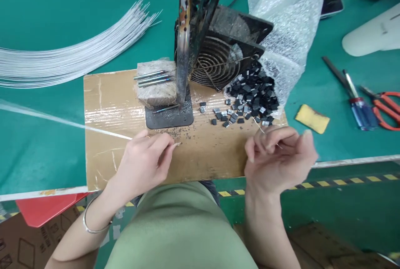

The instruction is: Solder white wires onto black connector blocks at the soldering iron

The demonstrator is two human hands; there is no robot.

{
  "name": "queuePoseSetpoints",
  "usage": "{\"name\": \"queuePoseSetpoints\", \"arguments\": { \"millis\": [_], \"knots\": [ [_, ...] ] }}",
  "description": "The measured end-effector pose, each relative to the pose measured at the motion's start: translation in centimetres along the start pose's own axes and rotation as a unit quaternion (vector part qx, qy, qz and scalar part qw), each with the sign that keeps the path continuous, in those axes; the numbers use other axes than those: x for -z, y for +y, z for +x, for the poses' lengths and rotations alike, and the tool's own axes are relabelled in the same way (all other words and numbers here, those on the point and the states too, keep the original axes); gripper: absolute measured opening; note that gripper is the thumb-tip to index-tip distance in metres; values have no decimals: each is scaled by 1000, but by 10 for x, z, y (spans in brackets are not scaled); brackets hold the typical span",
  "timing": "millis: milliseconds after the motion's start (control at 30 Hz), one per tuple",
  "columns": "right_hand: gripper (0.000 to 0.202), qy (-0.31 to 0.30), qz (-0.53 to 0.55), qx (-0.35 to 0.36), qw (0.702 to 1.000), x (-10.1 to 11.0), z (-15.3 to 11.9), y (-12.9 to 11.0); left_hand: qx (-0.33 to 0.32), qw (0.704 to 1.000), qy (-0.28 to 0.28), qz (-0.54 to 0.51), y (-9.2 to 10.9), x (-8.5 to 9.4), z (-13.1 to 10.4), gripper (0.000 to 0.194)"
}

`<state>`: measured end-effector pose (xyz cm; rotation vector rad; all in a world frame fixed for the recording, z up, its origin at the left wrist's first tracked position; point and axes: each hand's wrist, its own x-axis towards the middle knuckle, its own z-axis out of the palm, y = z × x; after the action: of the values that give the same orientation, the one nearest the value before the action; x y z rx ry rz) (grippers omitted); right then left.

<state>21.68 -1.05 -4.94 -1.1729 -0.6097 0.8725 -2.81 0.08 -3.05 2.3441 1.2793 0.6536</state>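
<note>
My left hand (148, 160) is closed over the cardboard sheet (106, 110), its fingers pinched on the end of a white wire (103, 130) that runs in from the left. A small tip shows past the fingertips. My right hand (279, 156), palm turned up at the cardboard's right end, pinches a thin wire (258, 126). Just beyond it lies a heap of small black connectors (253, 89), with several loose ones scattered toward the middle. A dark metal plate (170, 119) lies beyond my left hand, under a wrapped block (158, 89) with metal tips (154, 78) on it.
A metal stand (184, 39) and a fan (215, 60) rise at the back centre. Bundled white wires (93, 54) lie back left. Bubble wrap (287, 23), a yellow sponge (312, 118), a screwdriver (362, 112) and orange-handled pliers (384, 106) are on the right.
</note>
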Motion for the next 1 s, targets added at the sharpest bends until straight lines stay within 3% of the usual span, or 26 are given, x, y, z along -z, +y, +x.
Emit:
{"name": "queuePoseSetpoints", "arguments": {
  "millis": [67,167,233,400,467,567,667,833,900,1000],
  "knots": [
    [52,-4,-22,3,1000,4,3,3,57,997,-11,-55,-3,-2,-2,12],
    [58,-6,-96,39,995,6,4,7,114,989,40,-86,-6,-8,-7,9],
    [57,-49,-189,99,976,3,5,9,118,987,73,-81,-6,-11,-10,7],
    [38,-297,-385,216,847,-15,9,12,87,989,98,-68,-1,-15,-9,5],
    [33,-347,-415,231,809,-19,13,16,81,989,102,-68,0,-15,-8,5],
    [31,-361,-439,267,778,-13,18,20,80,989,111,-60,-2,-17,-8,7],
    [30,-314,-434,300,789,3,17,20,78,989,114,-51,-5,-21,-11,7],
    [44,-155,-363,254,883,19,5,11,64,990,117,-37,-2,-23,-13,10],
    [50,-70,-332,227,913,17,0,9,61,990,120,-29,-1,-16,-13,14],
    [56,26,-299,200,933,12,-1,8,67,989,132,-18,-9,8,-12,14]
  ]
}}
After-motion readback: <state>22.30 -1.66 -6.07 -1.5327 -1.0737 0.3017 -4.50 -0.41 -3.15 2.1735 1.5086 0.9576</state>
